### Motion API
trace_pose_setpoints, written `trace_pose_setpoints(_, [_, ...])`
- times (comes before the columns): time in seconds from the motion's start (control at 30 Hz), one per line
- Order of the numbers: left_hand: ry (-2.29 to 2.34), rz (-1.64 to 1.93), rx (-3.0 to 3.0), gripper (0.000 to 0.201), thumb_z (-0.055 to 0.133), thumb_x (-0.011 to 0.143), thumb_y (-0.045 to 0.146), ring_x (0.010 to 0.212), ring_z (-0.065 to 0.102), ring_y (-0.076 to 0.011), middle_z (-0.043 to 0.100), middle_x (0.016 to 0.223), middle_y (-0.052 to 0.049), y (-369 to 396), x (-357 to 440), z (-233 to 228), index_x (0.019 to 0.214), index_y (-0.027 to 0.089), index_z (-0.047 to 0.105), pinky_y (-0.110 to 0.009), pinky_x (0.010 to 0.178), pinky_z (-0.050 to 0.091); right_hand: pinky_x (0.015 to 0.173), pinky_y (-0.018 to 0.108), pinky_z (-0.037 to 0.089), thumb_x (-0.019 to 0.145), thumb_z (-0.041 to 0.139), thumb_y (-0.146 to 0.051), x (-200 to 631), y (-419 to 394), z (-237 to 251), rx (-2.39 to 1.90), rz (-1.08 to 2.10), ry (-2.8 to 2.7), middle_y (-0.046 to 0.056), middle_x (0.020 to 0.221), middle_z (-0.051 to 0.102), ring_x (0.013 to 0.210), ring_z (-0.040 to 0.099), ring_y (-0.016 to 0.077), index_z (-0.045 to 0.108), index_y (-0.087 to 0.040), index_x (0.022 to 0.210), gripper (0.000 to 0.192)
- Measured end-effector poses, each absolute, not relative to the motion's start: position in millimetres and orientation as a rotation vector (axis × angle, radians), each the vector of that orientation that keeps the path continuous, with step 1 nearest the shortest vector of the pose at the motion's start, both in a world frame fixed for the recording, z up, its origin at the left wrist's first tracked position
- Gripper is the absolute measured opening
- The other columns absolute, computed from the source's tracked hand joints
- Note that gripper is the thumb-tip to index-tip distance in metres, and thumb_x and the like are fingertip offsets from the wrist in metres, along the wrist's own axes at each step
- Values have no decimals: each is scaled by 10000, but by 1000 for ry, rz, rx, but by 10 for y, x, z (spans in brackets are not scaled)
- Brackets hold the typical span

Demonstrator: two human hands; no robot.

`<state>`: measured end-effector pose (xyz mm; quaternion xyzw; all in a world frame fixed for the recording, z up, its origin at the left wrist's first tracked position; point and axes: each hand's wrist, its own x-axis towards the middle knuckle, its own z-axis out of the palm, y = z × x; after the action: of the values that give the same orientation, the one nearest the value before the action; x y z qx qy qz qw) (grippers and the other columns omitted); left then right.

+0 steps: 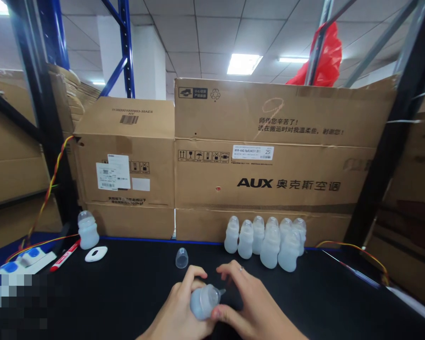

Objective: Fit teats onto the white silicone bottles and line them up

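Observation:
My left hand (184, 304) is wrapped round a small, frosted baby bottle (201, 303), which lies tilted with its clear nipple pointing right. My right hand (250, 300) is just to the right of it, thumb and fingers apart around the nipple end. Its thumb tip is close to the bottle's collar; whether it touches I cannot tell. Beyond both hands, a clear dome-shaped bottle cap (182, 258) stands on the black table (134, 293). At the back right stands a group of several similar capped bottles (270, 245).
Another capped bottle (88, 231) stands at the back left, by a white oval object (96, 254), a red marker (65, 255) and a power strip (28, 259). Cardboard boxes (205, 222) wall off the back. A thin pen-like tool (352, 270) and a wire (361, 250) lie right.

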<state>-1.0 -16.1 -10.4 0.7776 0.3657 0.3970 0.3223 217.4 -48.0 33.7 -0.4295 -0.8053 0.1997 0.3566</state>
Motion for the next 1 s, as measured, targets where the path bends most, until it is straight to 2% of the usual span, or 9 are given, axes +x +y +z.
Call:
trace_pose_setpoints(0.07, [1029,1023,2018,405,767,744,233,606,551,-112,679,735,66,-171,-20,-78,1002,269,457,-200,574,388,927,346,503,860,882,-437,2204,-493,366,-1130,493,-2094,50,1165,690,1033,671,260,635,-284,1286,515])
trace_pose_setpoints(0.13, [1077,968,2007,343,756,717,200,615,524,-108,651,730,64,-187,-31,-51,902,263,475,-194,554,372,826,310,483,871,858,-446,2189,-518,392,-1139,502,-2106,16,1030,700,905,662,225,664,-267,1136,374])
trace_pose_setpoints(0.27, [1043,924,2073,263,734,814,297,612,530,-112,677,748,43,-217,-25,-28,892,259,486,-204,576,410,660,265,396,1007,675,-411,2117,-556,368,-1178,552,-2114,-36,781,644,692,582,157,604,-237,918,208])
trace_pose_setpoints(0.43, [1022,997,2037,269,732,788,264,590,483,-101,632,712,57,-199,22,-35,866,256,474,-207,552,370,781,274,467,1017,610,-253,2141,-536,327,-1105,481,-2165,1,947,696,844,649,182,624,-247,1037,25])
trace_pose_setpoints(0.57, [1058,1047,1981,276,753,741,248,596,430,-95,559,671,74,-135,-2,-101,839,242,494,-208,550,330,782,282,481,1012,564,-255,2155,-480,352,-1028,467,-2218,31,1006,706,858,672,193,662,-251,1121,147])
trace_pose_setpoints(0.63, [1051,1018,1986,294,780,731,292,610,412,-95,552,683,71,-96,-39,-151,831,235,510,-207,554,322,712,276,461,1000,609,-408,2129,-447,330,-1057,545,-2189,30,970,706,777,650,188,675,-252,1086,190])
trace_pose_setpoints(0.77, [1061,975,2067,271,790,744,333,631,482,-110,604,717,56,-61,-97,-204,830,239,551,-189,535,353,614,271,403,954,582,-697,2052,-385,164,-1144,696,-2039,29,833,712,672,621,193,647,-240,1020,466])
trace_pose_setpoints(0.9, [1006,1114,2247,211,747,745,217,823,698,-164,735,1030,-19,-91,-109,-126,938,257,673,-221,750,531,661,276,452,1028,542,-576,2052,-362,42,-1074,593,-2038,39,853,741,729,681,207,633,-241,1018,348])
trace_pose_setpoints(1.0, [1013,1198,2392,196,736,796,209,979,734,-203,686,1171,-58,-107,-148,16,981,271,715,-270,884,570,732,290,485,1084,489,-481,2098,-377,65,-1017,468,-2009,47,921,729,794,705,209,613,-239,1059,272])
